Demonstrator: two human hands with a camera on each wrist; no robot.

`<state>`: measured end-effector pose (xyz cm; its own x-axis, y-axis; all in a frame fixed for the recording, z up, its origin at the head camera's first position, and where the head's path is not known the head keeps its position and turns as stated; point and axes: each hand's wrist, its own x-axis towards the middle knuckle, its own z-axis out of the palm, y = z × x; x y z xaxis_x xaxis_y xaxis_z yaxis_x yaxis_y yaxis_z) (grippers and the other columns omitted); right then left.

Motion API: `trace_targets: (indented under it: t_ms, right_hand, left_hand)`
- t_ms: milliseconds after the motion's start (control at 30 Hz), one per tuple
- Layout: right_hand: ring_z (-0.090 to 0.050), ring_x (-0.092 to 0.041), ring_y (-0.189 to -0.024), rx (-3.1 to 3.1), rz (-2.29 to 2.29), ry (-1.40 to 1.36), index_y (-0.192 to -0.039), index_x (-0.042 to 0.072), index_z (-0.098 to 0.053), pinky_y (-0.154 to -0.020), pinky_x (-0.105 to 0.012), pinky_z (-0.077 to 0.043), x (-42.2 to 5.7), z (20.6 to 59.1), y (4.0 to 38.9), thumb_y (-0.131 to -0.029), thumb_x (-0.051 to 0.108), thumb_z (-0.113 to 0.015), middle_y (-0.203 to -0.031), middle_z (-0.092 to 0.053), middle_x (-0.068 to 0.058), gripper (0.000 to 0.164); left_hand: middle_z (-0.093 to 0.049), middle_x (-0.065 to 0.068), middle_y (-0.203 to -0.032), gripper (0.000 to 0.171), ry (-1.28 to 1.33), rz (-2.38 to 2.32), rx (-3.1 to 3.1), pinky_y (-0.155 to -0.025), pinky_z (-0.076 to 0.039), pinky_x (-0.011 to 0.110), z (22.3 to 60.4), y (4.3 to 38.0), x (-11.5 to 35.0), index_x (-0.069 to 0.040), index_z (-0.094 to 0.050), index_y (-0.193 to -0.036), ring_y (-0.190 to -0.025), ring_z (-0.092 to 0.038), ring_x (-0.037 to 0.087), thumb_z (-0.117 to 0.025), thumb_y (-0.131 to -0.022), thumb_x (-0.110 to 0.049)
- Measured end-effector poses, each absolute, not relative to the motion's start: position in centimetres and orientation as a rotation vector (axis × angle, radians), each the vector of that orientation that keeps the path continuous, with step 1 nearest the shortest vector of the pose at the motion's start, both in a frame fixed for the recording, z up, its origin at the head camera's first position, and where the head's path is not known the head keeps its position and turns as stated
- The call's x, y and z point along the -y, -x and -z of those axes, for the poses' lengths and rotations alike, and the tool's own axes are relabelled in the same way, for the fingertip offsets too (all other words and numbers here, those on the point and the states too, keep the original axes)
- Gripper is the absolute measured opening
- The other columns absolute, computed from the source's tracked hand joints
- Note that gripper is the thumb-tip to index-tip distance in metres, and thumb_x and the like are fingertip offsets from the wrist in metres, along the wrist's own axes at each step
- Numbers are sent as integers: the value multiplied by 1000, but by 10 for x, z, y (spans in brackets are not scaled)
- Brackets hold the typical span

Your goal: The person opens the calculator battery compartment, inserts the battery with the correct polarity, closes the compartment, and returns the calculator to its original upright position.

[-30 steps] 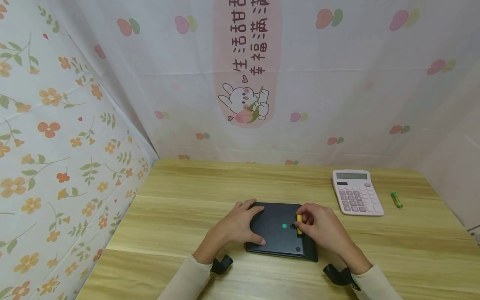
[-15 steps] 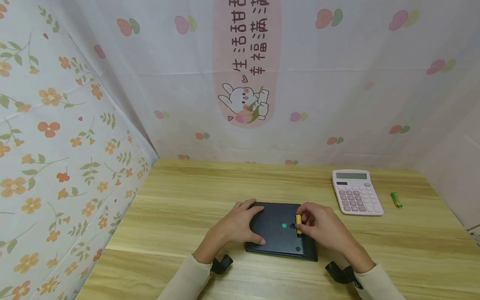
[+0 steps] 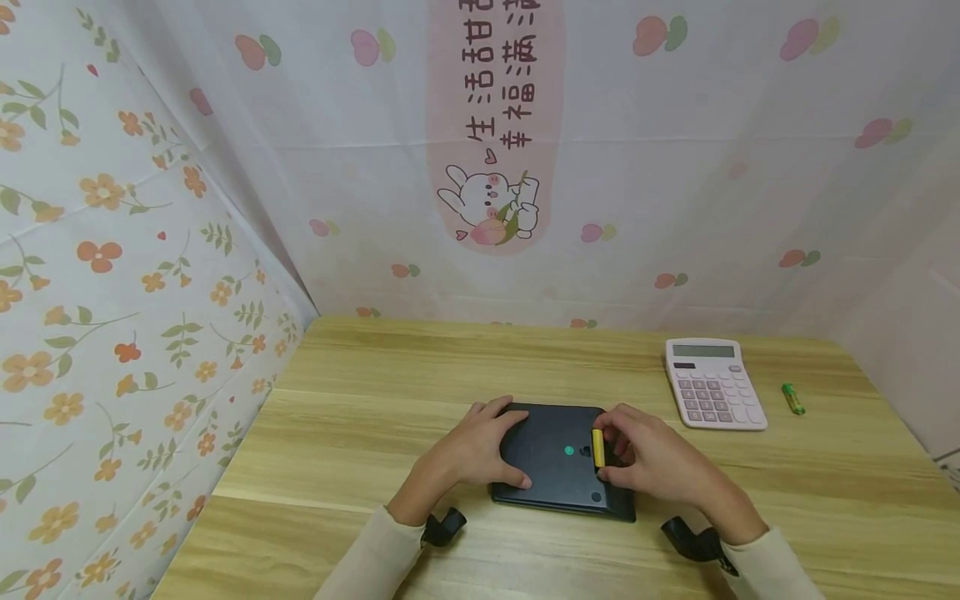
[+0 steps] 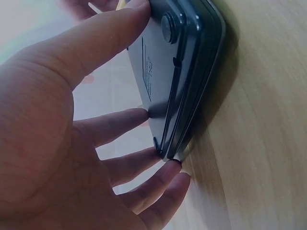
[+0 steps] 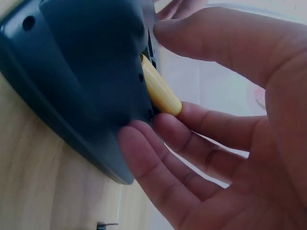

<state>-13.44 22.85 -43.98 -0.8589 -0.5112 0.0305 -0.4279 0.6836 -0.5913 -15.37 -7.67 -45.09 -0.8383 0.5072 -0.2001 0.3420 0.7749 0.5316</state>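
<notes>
My right grip (image 3: 652, 462) has just loosened: the thumb (image 5: 201, 43) has moved from the side of the yellow battery (image 5: 164, 91) toward its lower end. The grip is now half wide, with the battery between thumb and fingers (image 5: 144, 151), tilted, its raised end at my fingertips, its other end low at the black device (image 3: 551, 462). So I judge it is not fully seated. My left grip (image 3: 472, 454), spread wide, steadies the device.

Plain cream sleeves (image 3: 372, 560) are appearing at the bottom of the frame; black, bent wrist mounts (image 3: 446, 529) are jutting out beside both cuffs (image 3: 403, 528), and the hands (image 3: 472, 450) are showing bare.
</notes>
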Motion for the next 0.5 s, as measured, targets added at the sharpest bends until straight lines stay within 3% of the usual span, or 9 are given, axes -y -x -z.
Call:
trace_targets:
  t_ms: [333, 500]
  right_hand:
    - [-60, -9, -90, -2739, 865, 853, -137, 1, -68, -73, -27, -56, -235, 439, 134, -83, 31, -98, -117, -61, 0, 68]
    - [-59, -13, -94, -2798, 823, 874, -140, 1, -68, -73, -27, -53, -236, 439, 130, -84, 31, -98, -135, -59, -6, 71]
  left_hand:
    - [-32, 10, -178, 95, -653, -689, -2632, -118, -43, 59, 452, 155, 77, -19, -52, -166, -160, -32, 44, -95, -86, -47]
    - [-32, 9, -178, 96, -647, -689, -2637, -117, -45, 58, 453, 155, 77, -20, -52, -166, -160, -33, 42, -95, -85, -47]
